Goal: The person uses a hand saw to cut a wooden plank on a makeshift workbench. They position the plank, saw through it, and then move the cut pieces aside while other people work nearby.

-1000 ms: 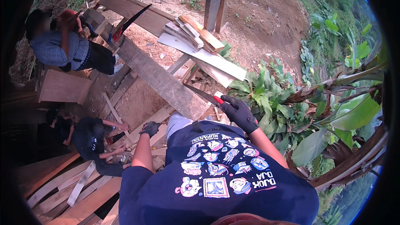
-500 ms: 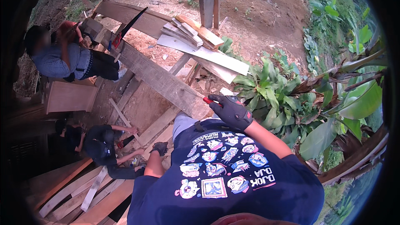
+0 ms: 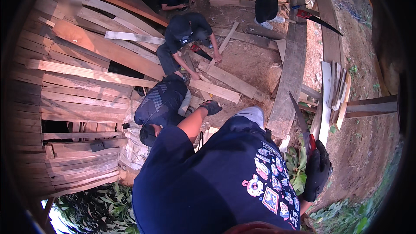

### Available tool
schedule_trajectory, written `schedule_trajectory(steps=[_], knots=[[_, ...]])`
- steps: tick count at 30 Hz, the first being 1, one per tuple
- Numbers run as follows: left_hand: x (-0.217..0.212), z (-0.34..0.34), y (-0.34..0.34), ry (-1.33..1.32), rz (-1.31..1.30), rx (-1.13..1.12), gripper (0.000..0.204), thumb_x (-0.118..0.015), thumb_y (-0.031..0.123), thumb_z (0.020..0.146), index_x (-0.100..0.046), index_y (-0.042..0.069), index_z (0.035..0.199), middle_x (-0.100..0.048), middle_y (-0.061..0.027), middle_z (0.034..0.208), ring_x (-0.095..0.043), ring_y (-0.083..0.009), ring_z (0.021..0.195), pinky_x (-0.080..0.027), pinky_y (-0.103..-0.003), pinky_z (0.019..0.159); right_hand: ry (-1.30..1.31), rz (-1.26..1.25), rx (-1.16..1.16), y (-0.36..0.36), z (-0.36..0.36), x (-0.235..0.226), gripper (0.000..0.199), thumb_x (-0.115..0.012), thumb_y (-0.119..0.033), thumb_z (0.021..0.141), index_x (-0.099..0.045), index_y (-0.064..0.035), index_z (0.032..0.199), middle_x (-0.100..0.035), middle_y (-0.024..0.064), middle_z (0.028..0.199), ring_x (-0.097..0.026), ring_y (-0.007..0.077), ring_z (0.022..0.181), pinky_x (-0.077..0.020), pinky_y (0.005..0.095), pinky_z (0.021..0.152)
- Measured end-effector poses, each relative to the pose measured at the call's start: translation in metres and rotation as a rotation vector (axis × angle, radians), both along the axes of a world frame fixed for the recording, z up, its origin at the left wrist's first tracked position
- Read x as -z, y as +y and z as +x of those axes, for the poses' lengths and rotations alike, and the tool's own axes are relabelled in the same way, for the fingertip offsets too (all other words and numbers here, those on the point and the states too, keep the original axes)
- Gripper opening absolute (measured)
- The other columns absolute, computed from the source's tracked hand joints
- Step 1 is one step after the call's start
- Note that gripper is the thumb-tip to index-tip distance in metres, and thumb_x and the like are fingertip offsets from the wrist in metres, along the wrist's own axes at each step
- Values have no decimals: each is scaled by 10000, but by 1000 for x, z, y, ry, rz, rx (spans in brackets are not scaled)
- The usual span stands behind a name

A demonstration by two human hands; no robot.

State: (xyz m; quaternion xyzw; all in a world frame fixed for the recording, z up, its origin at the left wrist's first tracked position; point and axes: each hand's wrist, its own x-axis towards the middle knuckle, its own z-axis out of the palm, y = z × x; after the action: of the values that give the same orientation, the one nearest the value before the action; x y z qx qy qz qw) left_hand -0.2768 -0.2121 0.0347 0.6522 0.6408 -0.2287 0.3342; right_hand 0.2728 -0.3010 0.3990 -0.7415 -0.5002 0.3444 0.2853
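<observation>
My right hand (image 3: 317, 171), in a black glove, is shut on the red handle of a hand saw (image 3: 301, 123). It hangs low at my right side, the dark blade pointing up and away over a long grey plank (image 3: 289, 73). My left hand (image 3: 211, 106), also in a black glove, is held out in front of my knee with its fingers curled. Nothing shows in it. It is above loose short planks (image 3: 216, 90) on the dirt. My dark blue printed shirt fills the lower middle.
A person in black (image 3: 161, 104) bends low just beyond my left hand; another (image 3: 186, 30) crouches farther on, and two more are at the top. A second saw (image 3: 318, 18) lies on boards. A plank wall (image 3: 78, 104) stands left, stacked boards (image 3: 336, 89) and plants (image 3: 297, 169) right.
The view has swung round to the plank wall and the workers. My right hand has dropped to my side with the saw, and my left hand has reached forward.
</observation>
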Motion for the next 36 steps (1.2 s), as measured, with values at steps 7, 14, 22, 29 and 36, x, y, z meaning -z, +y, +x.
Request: schedule_trajectory(steps=[7, 14, 22, 29, 36], knots=[[24, -46, -106, 89, -220, -307, 542, -584, 552, 987, -778, 96, 1207, -778, -149, 1161, -747, -309, 1024, -563, -453, 913, -439, 100, -372, 58, 29, 62, 399, -587, -261, 1012, -736, -45, 1313, -777, 196, 1163, -745, 359, 1025, -571, 440, 884], [76, -72, -185, 37, -199, -377, 566, -640, 586, 985, -812, 46, 990, -781, -98, 884, -721, -227, 742, -560, -444, 743, -345, -33, -172, 70, 20, 35, 392, -604, -288, 1008, -760, -30, 1258, -775, 211, 1162, -752, 361, 1054, -564, 439, 928], [10, -39, -179, -130, -299, -580, 524, -624, 531, 1011, -804, 44, 940, -791, -86, 816, -761, -214, 711, -596, -398, 693, -185, 23, -161, 54, 15, -50, 401, -621, -304, 1053, -719, -47, 1344, -755, 127, 935, -665, 164, 766, -541, 354, 702], [-25, -41, -167, 14, -280, -402, 568, -549, 551, 1034, -804, 44, 1000, -805, -102, 905, -766, -209, 777, -593, -396, 709, -404, -91, -394, 90, 15, 28, 342, -584, -281, 1064, -731, -153, 1344, -757, 141, 1259, -739, 322, 1102, -565, 425, 933], [-23, -72, -163, 24, -278, -597, 477, -677, 542, 945, -829, 92, 984, -790, -111, 895, -740, -238, 788, -565, -420, 772, -382, -54, -344, 86, -1, 29, 344, -626, -308, 1040, -748, -123, 1303, -776, 172, 1166, -756, 350, 950, -569, 436, 856]])
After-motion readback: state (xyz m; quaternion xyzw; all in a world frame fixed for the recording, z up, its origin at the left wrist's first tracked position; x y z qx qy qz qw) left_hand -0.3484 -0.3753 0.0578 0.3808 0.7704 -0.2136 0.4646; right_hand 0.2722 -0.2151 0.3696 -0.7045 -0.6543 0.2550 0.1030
